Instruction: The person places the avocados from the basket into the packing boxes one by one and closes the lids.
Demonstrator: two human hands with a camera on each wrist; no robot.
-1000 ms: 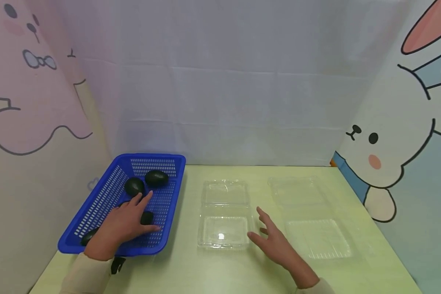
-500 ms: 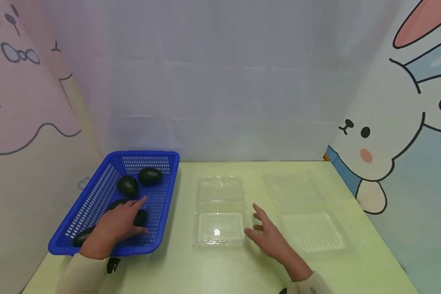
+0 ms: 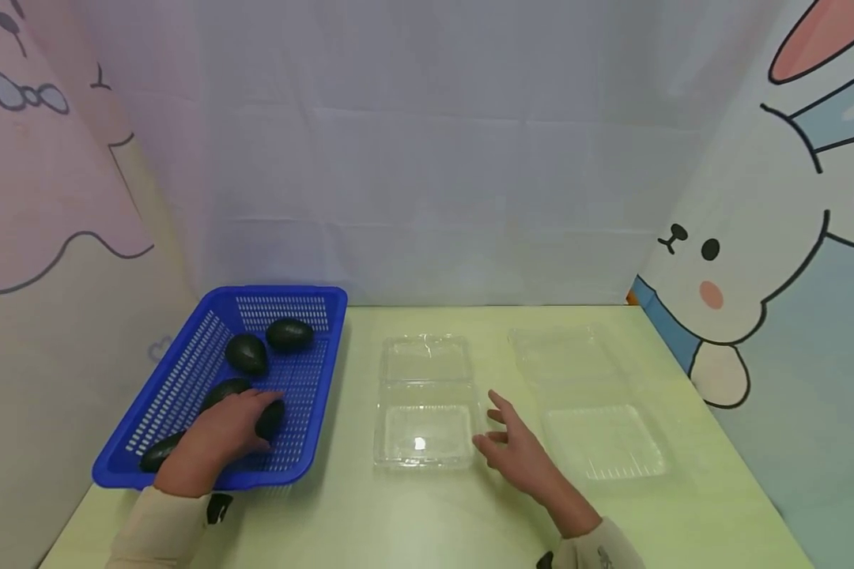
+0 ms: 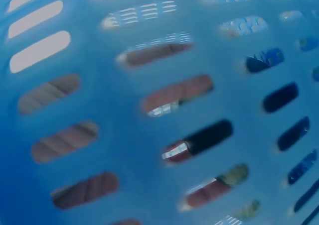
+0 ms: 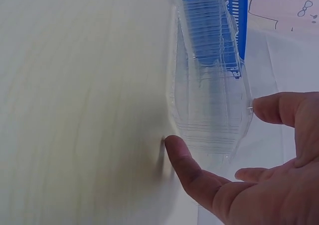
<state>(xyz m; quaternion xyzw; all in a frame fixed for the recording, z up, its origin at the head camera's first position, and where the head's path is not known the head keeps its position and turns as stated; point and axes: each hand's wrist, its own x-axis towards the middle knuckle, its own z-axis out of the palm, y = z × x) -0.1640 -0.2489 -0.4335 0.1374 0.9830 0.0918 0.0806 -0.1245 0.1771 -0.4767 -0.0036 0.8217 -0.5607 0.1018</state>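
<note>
Inside the blue plastic basket [image 3: 334, 356], my left hand [image 3: 221, 435] reaches over a dark green avocado [image 3: 270, 419] and grips it, fingers over the top and thumb at the near side. Several other avocados lie there: one [image 3: 290, 335] at the back, one [image 3: 246, 354] beside it, one [image 3: 226, 390] just beyond the hand. In the left wrist view the slotted basket wall [image 4: 129, 100] hides most of the hand. My right hand [image 3: 523, 454] holds nothing, fingers extended, close to the right side of a clear clamshell container [image 3: 427, 435]; whether they touch is unclear.
A larger clear clamshell container [image 3: 605, 442] lies opened out on the right of the pale yellow-green table [image 3: 398, 521]. Behind the table hangs a white cloth [image 3: 427, 197]; a printed rabbit [image 3: 761, 292] marks the right side.
My left hand has lowered and its fingers have closed over the avocado. The right hand stays beside the small container. The head view has shifted slightly.
</note>
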